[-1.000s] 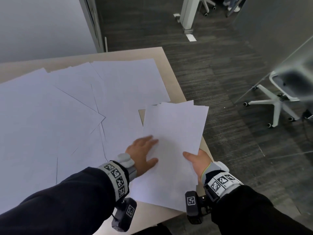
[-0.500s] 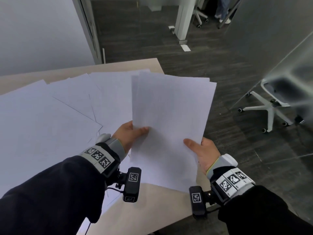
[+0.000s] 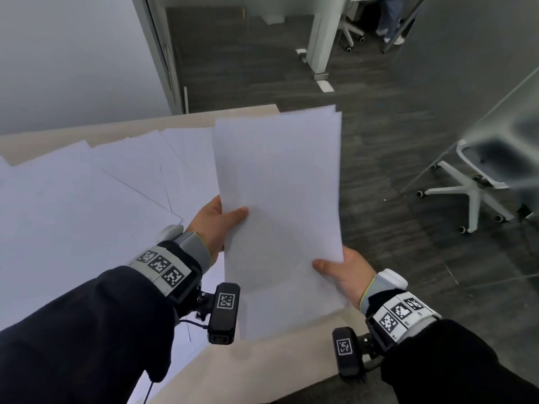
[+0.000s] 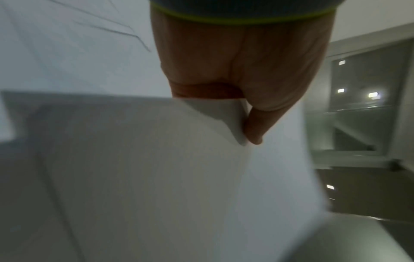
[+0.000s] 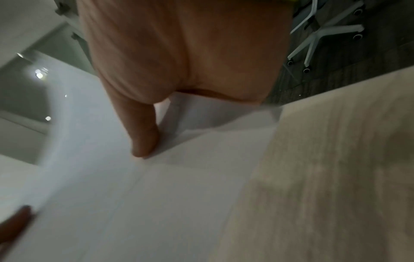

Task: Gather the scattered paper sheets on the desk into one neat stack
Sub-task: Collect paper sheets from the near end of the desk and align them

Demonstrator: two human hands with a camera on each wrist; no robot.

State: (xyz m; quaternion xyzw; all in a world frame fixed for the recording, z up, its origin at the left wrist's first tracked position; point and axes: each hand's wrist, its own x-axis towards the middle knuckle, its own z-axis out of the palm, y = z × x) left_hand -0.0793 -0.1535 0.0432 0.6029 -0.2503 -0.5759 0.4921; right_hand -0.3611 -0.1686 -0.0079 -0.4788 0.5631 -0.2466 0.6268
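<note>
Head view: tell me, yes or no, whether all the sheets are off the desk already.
No: many loose sheets lie spread on the desk, left of the bundle held up by both hands.

2 hands in view, left hand (image 3: 217,221) and right hand (image 3: 347,272); 1 held bundle of paper (image 3: 280,199), sheet count not readable; several loose sheets (image 3: 87,199) overlapping on 1 desk (image 3: 262,365), exact number unclear; 1 chair (image 3: 472,182) nearby.

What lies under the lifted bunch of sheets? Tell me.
Under the held sheets, gripped by the left hand and right hand, show bare desk and loose sheets at their left edge. Whatever lies directly beneath is covered.
</note>
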